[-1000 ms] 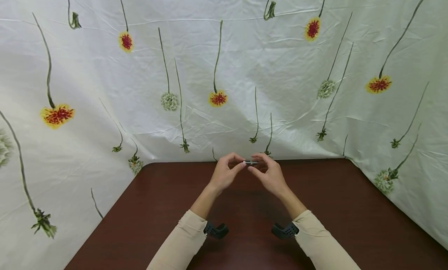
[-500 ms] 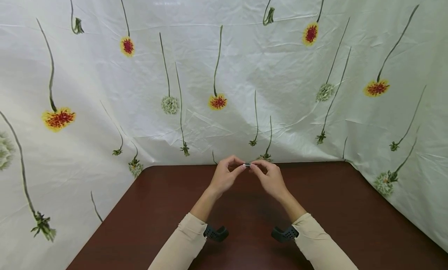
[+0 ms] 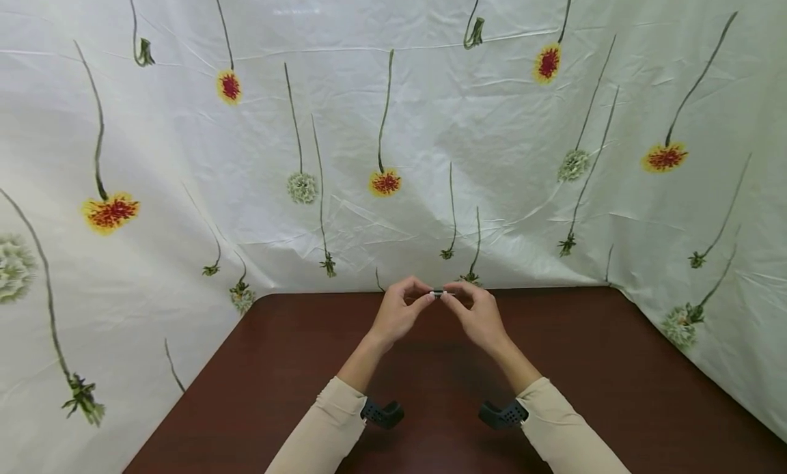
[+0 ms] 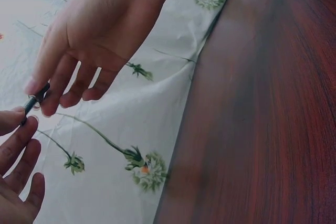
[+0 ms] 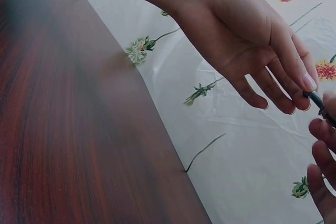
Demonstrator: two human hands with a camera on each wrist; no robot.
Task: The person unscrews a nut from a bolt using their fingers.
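A small dark bolt (image 3: 438,293) with a threaded shank is held level above the far part of the table, between both hands. My left hand (image 3: 395,315) pinches one end between thumb and fingertips. At the other end, the thumb and forefinger of my right hand (image 3: 482,318) pinch it. Threads show on the bolt (image 5: 316,98) in the right wrist view, with a nut-like collar partly hidden by the left fingers. In the left wrist view a ring-like piece circles the bolt (image 4: 30,104). The remaining fingers of both hands are spread loosely.
A dark reddish-brown wooden table (image 3: 295,385) lies beneath the hands. White cloth (image 3: 344,119) printed with flowers hangs behind it and along both sides. Dark bands (image 3: 382,414) are strapped at both wrists, over beige sleeves (image 3: 322,426).
A second ago the right thumb and forefinger stood apart around the bolt's right end; they have since closed on it. The left hand keeps its hold. The head view has tilted slightly upward.
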